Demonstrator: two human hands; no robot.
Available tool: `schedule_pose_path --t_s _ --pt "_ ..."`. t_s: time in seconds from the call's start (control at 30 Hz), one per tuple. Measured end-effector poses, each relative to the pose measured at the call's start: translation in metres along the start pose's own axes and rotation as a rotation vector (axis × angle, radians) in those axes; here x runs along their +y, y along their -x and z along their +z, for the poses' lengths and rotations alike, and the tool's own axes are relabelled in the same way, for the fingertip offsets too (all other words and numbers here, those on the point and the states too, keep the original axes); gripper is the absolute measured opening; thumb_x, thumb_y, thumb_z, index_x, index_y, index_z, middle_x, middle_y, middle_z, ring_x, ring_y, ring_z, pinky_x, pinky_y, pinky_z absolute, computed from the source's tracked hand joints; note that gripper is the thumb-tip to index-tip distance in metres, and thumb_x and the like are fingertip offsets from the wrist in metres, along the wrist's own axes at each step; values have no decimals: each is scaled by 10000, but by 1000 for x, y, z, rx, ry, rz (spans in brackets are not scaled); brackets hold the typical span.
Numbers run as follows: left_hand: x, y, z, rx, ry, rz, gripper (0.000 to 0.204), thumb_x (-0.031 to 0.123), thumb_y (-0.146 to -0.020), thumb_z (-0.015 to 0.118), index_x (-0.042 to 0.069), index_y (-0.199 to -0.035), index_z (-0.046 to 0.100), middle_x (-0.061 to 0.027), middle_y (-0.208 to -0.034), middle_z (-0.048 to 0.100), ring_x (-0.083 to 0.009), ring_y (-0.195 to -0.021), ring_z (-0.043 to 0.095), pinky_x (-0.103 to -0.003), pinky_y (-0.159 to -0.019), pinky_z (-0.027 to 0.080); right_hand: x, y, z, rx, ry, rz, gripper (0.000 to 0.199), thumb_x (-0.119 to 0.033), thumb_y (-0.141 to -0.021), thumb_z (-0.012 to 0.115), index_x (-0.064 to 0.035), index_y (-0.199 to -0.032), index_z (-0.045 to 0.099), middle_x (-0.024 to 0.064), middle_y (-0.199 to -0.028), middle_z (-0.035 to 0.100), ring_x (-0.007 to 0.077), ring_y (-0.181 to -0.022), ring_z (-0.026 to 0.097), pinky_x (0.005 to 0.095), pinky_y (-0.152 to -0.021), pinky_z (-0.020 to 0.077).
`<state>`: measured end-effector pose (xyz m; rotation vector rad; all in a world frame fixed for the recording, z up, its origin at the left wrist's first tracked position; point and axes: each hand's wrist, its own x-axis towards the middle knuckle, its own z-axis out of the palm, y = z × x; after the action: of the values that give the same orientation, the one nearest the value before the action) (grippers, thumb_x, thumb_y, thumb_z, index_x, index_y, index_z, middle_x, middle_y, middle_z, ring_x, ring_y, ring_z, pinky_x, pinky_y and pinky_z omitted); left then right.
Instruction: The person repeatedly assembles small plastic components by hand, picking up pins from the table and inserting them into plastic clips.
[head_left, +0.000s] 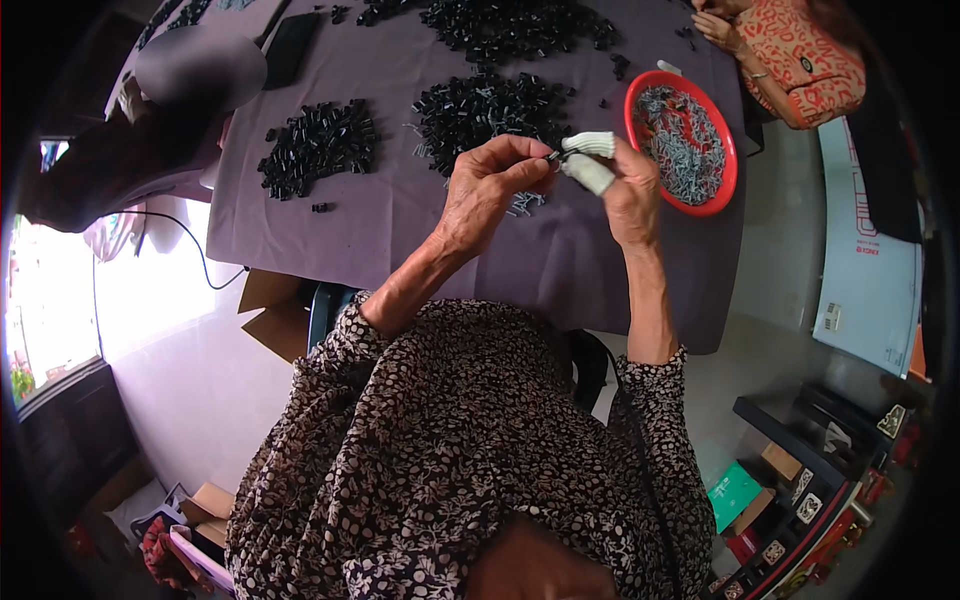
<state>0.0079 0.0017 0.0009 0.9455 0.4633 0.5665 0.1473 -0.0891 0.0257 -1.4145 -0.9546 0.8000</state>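
Above the near part of the table, my left hand (pixel 483 190) pinches a small black plastic piece (pixel 554 157) between thumb and fingertips. My right hand (pixel 628 190) meets it from the other side, its thumb and a finger wearing white finger covers (pixel 590 146); these fingers are closed at the piece, and what exactly they grip is too small to make out. Just beyond my hands spreads a pile of small black pieces (pixel 480 105). Some thin grey bits (pixel 524 204) lie on the cloth below my fingers. To the right, a red bowl (pixel 731 165) holds many such grey bits.
A purple-grey cloth (pixel 390 235) covers the table. Another black heap (pixel 318 148) sits at left, and a larger one (pixel 500 28) farther back. People work at the far left and far right, one in a patterned sleeve (pixel 805 55). Cardboard boxes (pixel 275 320) stand below the left edge.
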Motion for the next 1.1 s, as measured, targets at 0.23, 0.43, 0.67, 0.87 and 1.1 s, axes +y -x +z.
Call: schedule_pose_path --t_s 0.23,0.43,0.67,0.87,1.1 --pt "9 2 11 18 -52 25 96 80 -822 566 4 -876 594 -43 -792 631 -67 -688 542 -212 -646 450 17 -1 0 0 -396 -12 195 -77 -793 581 4 -968 616 56 -866 637 111 -770 578 249 -761 442" --pt "11 4 10 29 -209 26 153 114 -805 575 -9 -895 592 -31 -771 634 -56 -679 524 -199 -611 426 21 1 2 32 -293 -25 207 -90 -796 579 2 -979 613 56 -878 636 111 -775 576 250 -767 439" --pt "9 5 10 20 -216 51 159 124 -808 566 -2 -898 597 -24 -784 639 -51 -664 512 -197 -582 410 23 1 -1 40 -281 -39 200 -95 -804 571 6 -973 608 53 -850 632 107 -751 576 247 -745 443" --pt "6 4 6 56 -311 54 174 126 -798 573 -2 -911 608 -20 -736 617 -47 -637 507 -197 -546 405 7 4 3 42 2 -43 200 -103 -800 574 -3 -969 614 48 -840 633 92 -751 571 230 -713 447" --pt "9 5 5 51 -340 8 179 76 -831 570 -34 -969 596 -47 -789 618 -81 -728 563 -222 -698 468 4 5 7 63 254 -107 189 -89 -788 575 -10 -953 624 26 -808 635 81 -752 565 220 -703 441"
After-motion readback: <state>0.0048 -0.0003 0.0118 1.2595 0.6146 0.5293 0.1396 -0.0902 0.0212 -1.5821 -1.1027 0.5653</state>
